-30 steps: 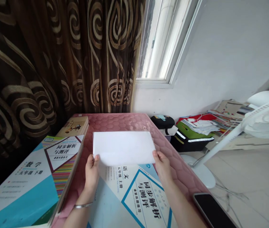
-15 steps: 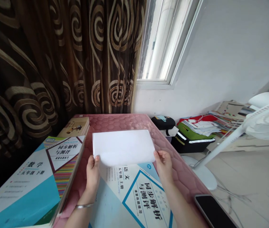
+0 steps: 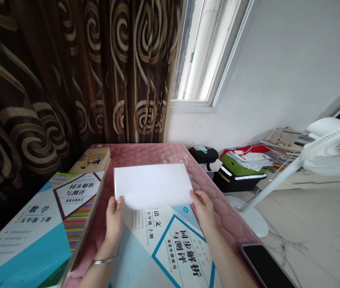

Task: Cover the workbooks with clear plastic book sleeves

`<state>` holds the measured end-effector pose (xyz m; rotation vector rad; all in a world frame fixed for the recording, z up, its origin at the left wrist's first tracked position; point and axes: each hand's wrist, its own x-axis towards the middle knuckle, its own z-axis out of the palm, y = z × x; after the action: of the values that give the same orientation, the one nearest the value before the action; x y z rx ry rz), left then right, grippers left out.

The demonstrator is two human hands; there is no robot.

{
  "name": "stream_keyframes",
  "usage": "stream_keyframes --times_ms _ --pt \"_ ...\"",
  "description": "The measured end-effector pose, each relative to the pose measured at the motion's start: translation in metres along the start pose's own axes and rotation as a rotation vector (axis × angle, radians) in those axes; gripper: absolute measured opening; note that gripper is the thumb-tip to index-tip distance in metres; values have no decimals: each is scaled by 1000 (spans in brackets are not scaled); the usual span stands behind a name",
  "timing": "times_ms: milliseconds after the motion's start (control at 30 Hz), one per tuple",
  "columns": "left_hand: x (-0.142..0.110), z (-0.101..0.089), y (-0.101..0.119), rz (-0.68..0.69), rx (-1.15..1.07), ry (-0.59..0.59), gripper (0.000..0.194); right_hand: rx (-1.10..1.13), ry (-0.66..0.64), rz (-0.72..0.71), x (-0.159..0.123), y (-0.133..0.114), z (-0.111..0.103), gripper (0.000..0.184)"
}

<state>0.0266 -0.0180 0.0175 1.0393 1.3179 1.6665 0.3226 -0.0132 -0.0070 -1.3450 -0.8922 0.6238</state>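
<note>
A blank white sheet of paper (image 3: 153, 184) is held by both hands above the far end of a light-blue workbook (image 3: 145, 256). My left hand (image 3: 115, 216) pinches its near left corner, thumb on top. At the near right corner, my right hand (image 3: 202, 208) grips the edge between thumb and fingers. Whether the paper is a single sheet or folded, I cannot tell. The workbook lies on the pink table under my forearms, its cover partly hidden by the paper and my arms. A bracelet circles my left wrist.
A stack of books (image 3: 40, 228) lies on the left of the pink quilted tabletop (image 3: 145, 154). A phone (image 3: 267, 266) rests at the near right edge. On the floor beyond stand a white fan (image 3: 266, 200) and a black-green box (image 3: 238, 172). A patterned curtain (image 3: 91, 72) hangs behind.
The whole view has shifted slightly, so things appear a little further left. Both hands still hold the paper in nearly the same position over the workbook.
</note>
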Motion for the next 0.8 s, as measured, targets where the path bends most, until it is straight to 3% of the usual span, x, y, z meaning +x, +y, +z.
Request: stream_keyframes --times_ms 200,433,633,800 --pt "2 -1 -1 -5 46 8 53 10 -101 9 -1 -6 -2 45" --pt "4 0 -4 28 125 42 57 -182 67 -78 -1 3 8 59" --pt "2 1 -1 -11 221 58 55 -344 109 -110 -2 6 12 64" --pt "1 -2 -4 43 316 66 45 -424 127 -101 0 14 15 58"
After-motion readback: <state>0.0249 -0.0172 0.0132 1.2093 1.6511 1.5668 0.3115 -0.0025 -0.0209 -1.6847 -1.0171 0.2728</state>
